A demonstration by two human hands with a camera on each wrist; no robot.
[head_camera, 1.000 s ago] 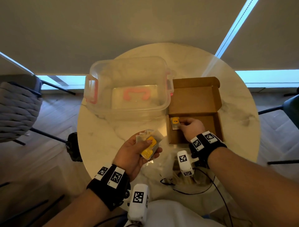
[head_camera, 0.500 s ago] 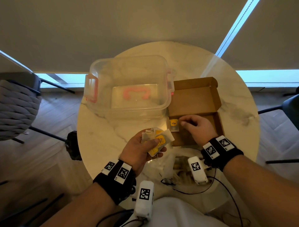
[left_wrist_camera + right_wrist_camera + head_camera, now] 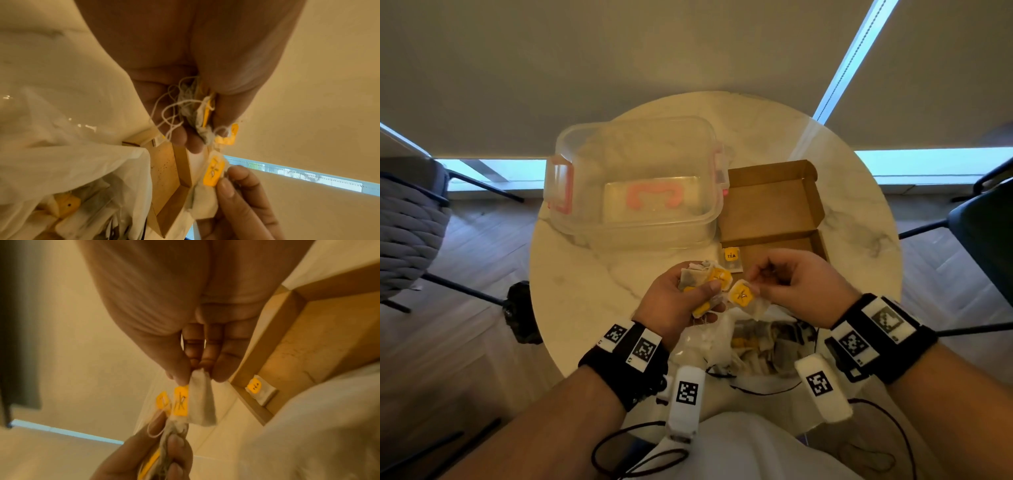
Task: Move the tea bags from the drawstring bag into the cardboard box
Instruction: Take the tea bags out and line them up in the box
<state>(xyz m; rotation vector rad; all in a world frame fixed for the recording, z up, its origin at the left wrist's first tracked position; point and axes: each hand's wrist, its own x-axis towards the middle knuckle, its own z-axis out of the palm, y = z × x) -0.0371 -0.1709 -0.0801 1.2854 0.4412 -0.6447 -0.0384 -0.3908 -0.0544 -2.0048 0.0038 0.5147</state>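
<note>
Round pale marble bench [image 3: 571,294] carries three containers. At the near edge lies the translucent white drawstring bag [image 3: 717,344], mouth open and slack; several paper tea bags with yellow tags [image 3: 743,342] are visible inside it, count not determinable.

The shallow brown cardboard box [image 3: 787,246] stands right of centre with its lid [image 3: 767,202] folded back and open. One white tea bag with a yellow tag marked "TEA" [image 3: 731,257] lies in the box at its near-left corner; the right wrist view confirms it against the box wall [image 3: 259,390]. The rest of the box floor is partly hidden by the right hand.

A clear plastic tub with pink clips [image 3: 635,181] stands left of the box, just beside it; a pink handle shape shows through the tub's base.

Left hand [image 3: 674,301]: fingers and thumb curled round a bundle of tea bags [image 3: 705,282], loose white strings [image 3: 174,105] trailing from the palm.

Right hand [image 3: 801,287]: thumb and fingertips [image 3: 180,376] pinching a corner of a single tea bag [image 3: 744,296], which hangs between the two hands, above the bench between the drawstring bag and the box. Its yellow tag [image 3: 180,401] bears dark handwriting, not legible.
</note>
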